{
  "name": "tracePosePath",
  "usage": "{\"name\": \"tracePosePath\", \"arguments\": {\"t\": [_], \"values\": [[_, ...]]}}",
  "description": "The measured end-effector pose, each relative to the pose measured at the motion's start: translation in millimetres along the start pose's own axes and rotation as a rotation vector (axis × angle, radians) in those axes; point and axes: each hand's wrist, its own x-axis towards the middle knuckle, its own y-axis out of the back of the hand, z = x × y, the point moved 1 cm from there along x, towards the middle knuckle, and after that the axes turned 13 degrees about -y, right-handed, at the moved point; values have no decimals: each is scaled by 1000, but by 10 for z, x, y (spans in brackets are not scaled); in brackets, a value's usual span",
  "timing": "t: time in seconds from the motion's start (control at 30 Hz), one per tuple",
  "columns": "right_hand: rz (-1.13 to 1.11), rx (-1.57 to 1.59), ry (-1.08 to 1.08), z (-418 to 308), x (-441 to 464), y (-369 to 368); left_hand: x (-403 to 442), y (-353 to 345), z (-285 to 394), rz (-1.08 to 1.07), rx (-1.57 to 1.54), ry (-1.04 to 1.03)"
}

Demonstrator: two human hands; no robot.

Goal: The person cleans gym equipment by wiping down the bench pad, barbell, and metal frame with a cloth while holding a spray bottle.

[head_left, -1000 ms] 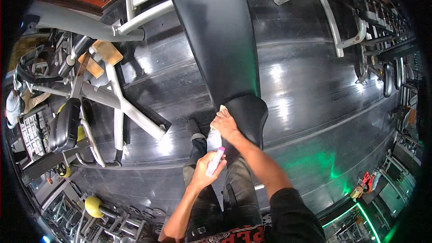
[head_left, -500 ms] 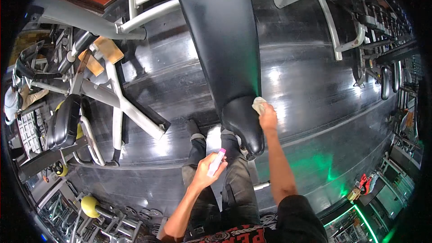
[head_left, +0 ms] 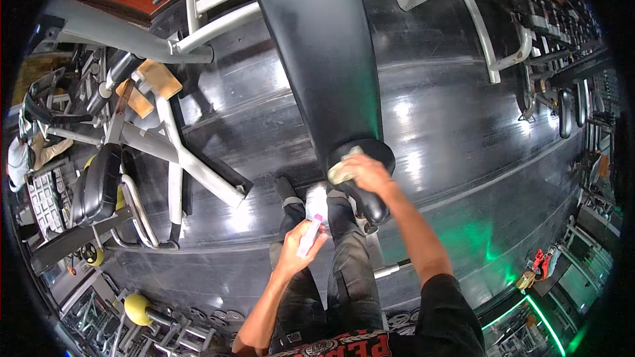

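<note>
Currently, hands apart, each occupied. Right hand (head_left: 368, 173) spread over a pale, crumpled cloth (head_left: 340, 170), gripping it in the fingers and laying it on the black seat pad (head_left: 382, 152), at that pad's left edge. Left hand (head_left: 297, 250) lower and nearer the body, closed around a small white bottle (head_left: 307, 242), pink cap (head_left: 318, 219) uppermost and leaning away from the person. Whether the cap is tight cannot be told.

Beyond the right hand: long black pad (head_left: 321, 46), its near end meeting the seat pad. Beyond the left hand, below it: one dark shoe (head_left: 286, 189) on the black floor (head_left: 436, 119).

Risks, as judged: the cloth overhangs the pad's edge at the fingertips, so a hard sideways push could bunch it or slide it off, leaving bare fingers against the upholstery. Looser fingers on the left could drop the bottle between the legs to the floor; too firm a squeeze, with a slack cap, might leak liquid. Whether the pad is damp is not visible; if so, the cloth could skid.
</note>
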Motion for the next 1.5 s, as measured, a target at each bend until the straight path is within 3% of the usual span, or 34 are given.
{"name": "tracePosePath", "arguments": {"t": [0.1, 0.13, 0.2, 0.23, 0.33, 0.4, 0.5, 0.6, 0.7, 0.77, 0.83, 1.03, 1.1, 1.17, 1.27, 1.33, 1.4, 1.5], "values": [[152, 6, -270, 614, -253, 399, -19, -3, 7, 14, -68, -3], [155, 7, -271, 701, -327, 437, -14, -5, 10, 12, -67, -4], [201, 171, -714, 842, -521, 445, -4, -27, 21, -9, -42, -27], [204, 169, -719, 757, -559, 401, 0, -33, 25, -14, -46, -28], [545, 10, -491, 561, -447, -39, 14, -61, 39, -74, -61, 69], [544, 24, -402, -341, -357, 223, 13, -77, 49, -62, -84, 60], [302, -177, -208, -549, -265, -107, 15, -42, 71, -106, -37, 56], [341, -164, -238, -384, -334, -53, 23, 9, 37, -111, -14, 7], [385, -164, -476, -266, -570, 219, 44, 74, 20, -129, -17, 120], [354, -174, -447, -331, -819, 329, 58, 77, -15, -125, -24, 84], [227, -113, -287, -553, -1071, 440, 57, 61, -13, -114, -24, 58], [-7, -275, -265, -778, -1786, 379, 78, 40, 46, -155, -16, 68], [9, -297, -207, -750, -1896, 459, 96, 45, 71, -171, -34, 93], [-141, -126, -209, -759, -1966, 665, 115, 50, 42, -164, -39, 52], [196, 93, -320, -619, -1664, 1081, 144, 53, 40, -167, -45, 44], [437, 229, -463, -151, -1280, 1078, 156, 62, 39, -170, -31, 73], [648, 158, -313, 407, -783, 1016, 130, 47, -20, -148, -18, 29], [734, 199, -425, 986, -301, 593, 127, 59, 27, -138, 8, 16]]}}
